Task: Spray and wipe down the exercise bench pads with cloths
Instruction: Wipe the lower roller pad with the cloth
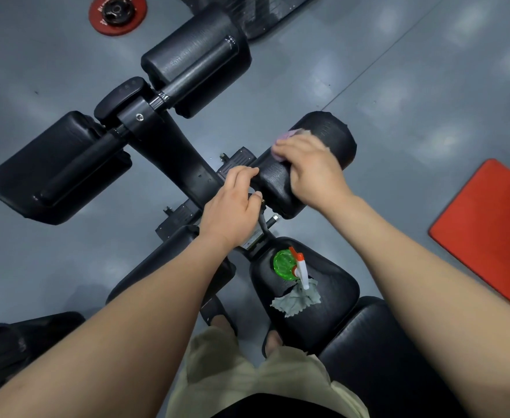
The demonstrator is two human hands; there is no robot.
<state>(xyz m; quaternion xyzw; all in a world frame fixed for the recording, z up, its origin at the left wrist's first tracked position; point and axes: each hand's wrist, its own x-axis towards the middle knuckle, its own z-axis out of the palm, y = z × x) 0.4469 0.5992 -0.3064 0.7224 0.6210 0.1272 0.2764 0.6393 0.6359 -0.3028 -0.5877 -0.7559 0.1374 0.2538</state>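
Right hand point(308, 167) presses the pink cloth point(290, 134) on the roller pad point(332, 137); left hand point(232, 206) grips its near end, I think. Spray bottle point(290, 265) stands by a grey cloth point(299, 300) at the far edge of the seat pad point(332, 315), so a shove could topple it.

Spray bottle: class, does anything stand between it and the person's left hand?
Nothing visible blocks it. The spray bottle stands uncovered on the seat pad, nearer the person than the left hand, which grips the end of the roller pad. Only the bench's low frame joint lies between them. The grey cloth lies beyond the bottle.
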